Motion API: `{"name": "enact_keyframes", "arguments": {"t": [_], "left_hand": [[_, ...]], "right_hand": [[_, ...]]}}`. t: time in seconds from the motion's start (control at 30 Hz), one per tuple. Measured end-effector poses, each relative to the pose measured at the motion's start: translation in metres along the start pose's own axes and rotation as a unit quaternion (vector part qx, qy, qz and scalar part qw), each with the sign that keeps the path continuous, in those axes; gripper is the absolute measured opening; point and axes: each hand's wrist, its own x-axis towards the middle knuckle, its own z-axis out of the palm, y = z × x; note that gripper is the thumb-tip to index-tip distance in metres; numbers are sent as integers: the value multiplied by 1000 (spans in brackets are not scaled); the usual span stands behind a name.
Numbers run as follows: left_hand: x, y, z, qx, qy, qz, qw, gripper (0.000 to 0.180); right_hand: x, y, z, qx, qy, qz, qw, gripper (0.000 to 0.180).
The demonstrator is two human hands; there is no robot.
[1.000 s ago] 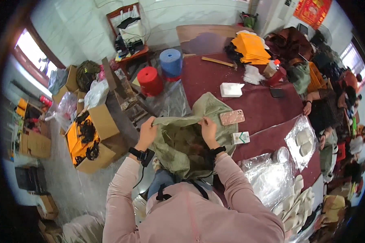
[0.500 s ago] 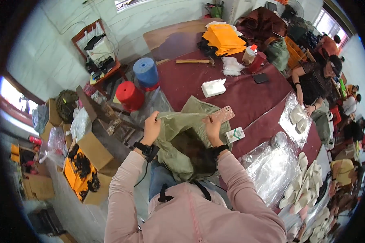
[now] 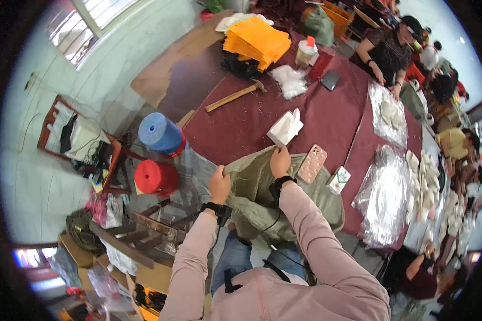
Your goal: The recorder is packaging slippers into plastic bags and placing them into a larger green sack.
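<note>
2 hands grip the top edge of an olive-green woven sack (image 3: 284, 198) that lies half on the dark red table (image 3: 241, 123) and half over the person's lap. The left hand (image 3: 219, 183) pinches the rim at its left corner, fingers closed tight on the fabric; the right hand (image 3: 280, 162) clamps the rim farther along, just below a white folded packet (image 3: 285, 127). Held apart like this, the 2 grips seem to stretch the mouth taut, likely so it stays flat or open. Each wrist carries a black band with a thin cable running down the sleeve.

Just beside the sack on the table lie a phone in a pink patterned case (image 3: 311, 163) and a small green-and-white carton (image 3: 338, 179). A wooden-handled hammer (image 3: 235, 96) rests well apart, near a stack of orange sheets (image 3: 257, 40). 2 thread cones, blue (image 3: 160, 134) and red (image 3: 155, 177), stand off the table's left side.

Whatever the sack contains is hidden, and its lower end disappears under the forearms. The clear plastic sheets (image 3: 383, 200) to the right cover pale round pieces too small to identify.
</note>
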Motion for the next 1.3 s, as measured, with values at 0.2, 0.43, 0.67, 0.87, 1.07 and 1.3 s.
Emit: {"name": "enact_keyframes", "arguments": {"t": [0.2,0.43,0.67,0.87,1.07,1.3], "left_hand": [[79,-25,1,6,-83,-15,996,15],[155,-33,29,55,-73,58,994,13],[177,-36,34,205,-200,92,954,44],[225,-14,56,125,-170,333,919,62],[287,-38,61,338,-15,204,919,58],[287,-18,56,267,-206,198,920,35]], "right_hand": [[1,14,35,-99,-85,-51,990,36],[-13,13,44,-156,-149,-13,976,60],[-4,-6,33,-356,-285,-120,882,64],[-7,-25,37,-403,-304,-70,860,69],[-4,-37,38,-410,-326,-70,849,71],[-3,-28,39,-382,-291,-48,876,71]]}}
